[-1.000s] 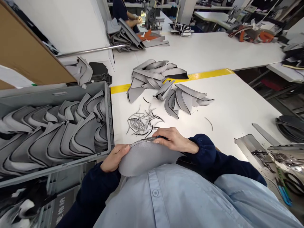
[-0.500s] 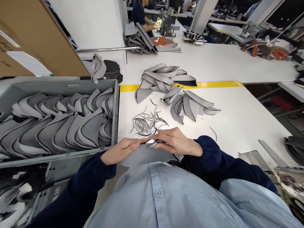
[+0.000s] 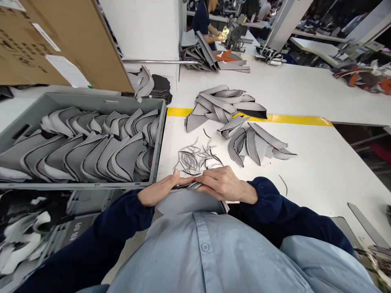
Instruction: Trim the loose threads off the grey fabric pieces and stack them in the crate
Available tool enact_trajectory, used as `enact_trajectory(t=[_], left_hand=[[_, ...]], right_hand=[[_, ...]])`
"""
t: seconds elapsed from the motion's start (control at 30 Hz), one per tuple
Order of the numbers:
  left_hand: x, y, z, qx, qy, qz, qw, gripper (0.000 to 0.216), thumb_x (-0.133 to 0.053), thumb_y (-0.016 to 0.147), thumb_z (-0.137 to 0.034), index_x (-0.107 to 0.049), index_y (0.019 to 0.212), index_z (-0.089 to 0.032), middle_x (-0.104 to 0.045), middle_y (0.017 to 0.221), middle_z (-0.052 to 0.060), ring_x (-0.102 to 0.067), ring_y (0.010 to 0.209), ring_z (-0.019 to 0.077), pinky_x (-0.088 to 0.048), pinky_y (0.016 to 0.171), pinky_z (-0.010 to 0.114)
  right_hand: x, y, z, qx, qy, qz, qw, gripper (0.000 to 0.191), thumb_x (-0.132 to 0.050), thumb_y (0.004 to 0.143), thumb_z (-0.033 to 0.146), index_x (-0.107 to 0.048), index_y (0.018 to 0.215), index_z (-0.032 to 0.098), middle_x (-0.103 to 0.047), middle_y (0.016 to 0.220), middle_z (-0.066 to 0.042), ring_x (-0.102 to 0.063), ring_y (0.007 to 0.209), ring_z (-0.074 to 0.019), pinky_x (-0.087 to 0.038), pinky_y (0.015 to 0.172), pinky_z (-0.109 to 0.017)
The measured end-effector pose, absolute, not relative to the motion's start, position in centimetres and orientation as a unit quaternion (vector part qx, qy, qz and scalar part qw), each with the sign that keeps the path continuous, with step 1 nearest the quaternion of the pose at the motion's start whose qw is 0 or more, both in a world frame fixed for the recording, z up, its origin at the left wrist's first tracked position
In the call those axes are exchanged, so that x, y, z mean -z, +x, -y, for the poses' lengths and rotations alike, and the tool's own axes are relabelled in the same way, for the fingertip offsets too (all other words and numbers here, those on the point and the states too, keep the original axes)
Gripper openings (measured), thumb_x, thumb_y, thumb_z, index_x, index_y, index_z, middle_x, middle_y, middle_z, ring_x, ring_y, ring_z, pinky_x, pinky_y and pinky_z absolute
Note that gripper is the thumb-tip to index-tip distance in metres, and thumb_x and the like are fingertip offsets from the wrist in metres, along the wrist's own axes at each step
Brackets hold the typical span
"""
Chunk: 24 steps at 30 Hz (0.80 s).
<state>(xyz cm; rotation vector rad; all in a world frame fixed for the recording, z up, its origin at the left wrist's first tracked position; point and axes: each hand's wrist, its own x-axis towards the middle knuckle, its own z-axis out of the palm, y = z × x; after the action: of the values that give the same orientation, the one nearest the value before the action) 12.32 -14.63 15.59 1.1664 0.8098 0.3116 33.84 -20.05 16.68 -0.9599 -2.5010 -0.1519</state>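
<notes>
My left hand [image 3: 159, 189] and my right hand [image 3: 224, 184] both pinch the top edge of a grey fabric piece [image 3: 186, 201] held against my chest at the table's near edge. The fingertips of the two hands almost meet over the edge. Something dark and thin shows under my right fingers; I cannot make it out. Just beyond my hands lies a small heap of thin grey trimmings [image 3: 195, 158] on the white table [image 3: 320, 162].
A grey crate [image 3: 160, 134] packed with grey fabric pieces stands at the left. Loose grey pieces [image 3: 232, 118] lie in piles mid-table by a yellow line [image 3: 299, 119]. A cardboard box [image 3: 61, 40] sits behind the crate. Another person [image 3: 207, 22] works at a sewing machine far back.
The fabric piece has been drawn closer to my chest and tipped flatter, so less of it shows. My hands have come closer together. The view has swung to the left.
</notes>
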Motion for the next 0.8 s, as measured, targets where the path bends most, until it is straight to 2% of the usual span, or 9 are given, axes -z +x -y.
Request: enact_trajectory(t=[0.13,0.23,0.37,0.47,0.57,0.67,0.73,0.8], left_hand=[[-15.9,12.6,14.6,-0.151,0.478,-0.361,0.786,0.048,-0.055,0.077,-0.058,-0.075,0.087,-0.015,-0.072,0.096,0.010,-0.057,0.109,0.0267,-0.041,0.095,0.031],[-16.1,12.7,14.7,-0.134,0.462,-0.337,0.809,0.059,-0.049,0.075,-0.067,-0.075,0.083,-0.014,-0.072,0.091,0.011,-0.061,0.100,0.0270,-0.045,0.088,0.032],[-15.2,12.7,14.6,-0.135,0.439,-0.331,0.824,0.081,-0.034,0.071,-0.079,-0.073,0.093,-0.012,-0.071,0.094,0.012,-0.062,0.096,0.0248,-0.045,0.088,0.031],[-13.6,12.4,14.5,-0.166,0.397,-0.350,0.832,0.086,-0.032,0.067,-0.083,-0.072,0.095,-0.012,-0.070,0.096,0.013,-0.061,0.099,0.0262,-0.044,0.089,0.034],[-12.2,11.4,14.4,-0.225,0.388,-0.392,0.803,0.074,-0.047,0.067,-0.077,-0.072,0.099,-0.014,-0.069,0.105,0.013,-0.057,0.108,0.0276,-0.042,0.093,0.035],[-11.1,8.8,13.8,-0.294,0.427,-0.432,0.738,0.065,-0.073,0.061,-0.052,-0.064,0.115,-0.016,-0.061,0.122,0.011,-0.053,0.113,0.0288,-0.040,0.096,0.036],[-10.1,6.4,13.0,-0.361,0.431,-0.507,0.653,0.069,-0.074,0.062,-0.044,-0.059,0.122,-0.015,-0.058,0.127,0.011,-0.054,0.111,0.0297,-0.043,0.093,0.037],[-8.6,4.0,11.8,-0.421,0.414,-0.585,0.556,0.069,-0.063,0.072,-0.046,-0.050,0.131,-0.014,-0.054,0.131,0.012,-0.053,0.113,0.0290,-0.045,0.092,0.036]], right_hand=[[-16.7,33.2,19.5,0.062,-0.337,0.912,0.225,0.034,-0.033,0.097,0.037,-0.058,0.095,0.013,-0.059,0.067,0.000,-0.052,0.057,-0.0107,-0.029,0.049,-0.026],[-16.5,32.5,19.0,0.059,-0.318,0.919,0.225,0.034,-0.035,0.096,0.037,-0.058,0.097,0.012,-0.059,0.067,-0.001,-0.052,0.057,-0.0114,-0.030,0.049,-0.027],[-15.1,31.5,18.3,0.054,-0.334,0.904,0.261,0.027,-0.039,0.096,0.030,-0.059,0.094,0.012,-0.059,0.066,-0.001,-0.052,0.055,-0.0109,-0.031,0.048,-0.025],[-13.5,30.7,17.5,0.021,-0.361,0.885,0.293,0.025,-0.039,0.095,0.027,-0.060,0.095,0.013,-0.060,0.066,-0.002,-0.054,0.055,-0.0108,-0.035,0.050,-0.024],[-12.0,30.6,16.2,-0.034,-0.428,0.844,0.321,0.028,-0.037,0.095,0.029,-0.062,0.099,0.015,-0.064,0.074,-0.004,-0.059,0.062,-0.0127,-0.042,0.054,-0.023],[-10.2,32.2,15.1,-0.109,-0.516,0.767,0.365,0.034,-0.038,0.094,0.039,-0.061,0.105,0.017,-0.068,0.093,-0.009,-0.064,0.081,-0.0180,-0.049,0.068,-0.028],[-8.7,34.0,14.8,-0.170,-0.577,0.704,0.378,0.041,-0.040,0.091,0.048,-0.062,0.106,0.016,-0.068,0.092,-0.009,-0.064,0.083,-0.0203,-0.051,0.070,-0.031],[-7.0,35.8,15.0,-0.232,-0.632,0.647,0.360,0.048,-0.042,0.087,0.053,-0.061,0.108,0.014,-0.066,0.076,-0.006,-0.061,0.066,-0.0186,-0.050,0.060,-0.030]])
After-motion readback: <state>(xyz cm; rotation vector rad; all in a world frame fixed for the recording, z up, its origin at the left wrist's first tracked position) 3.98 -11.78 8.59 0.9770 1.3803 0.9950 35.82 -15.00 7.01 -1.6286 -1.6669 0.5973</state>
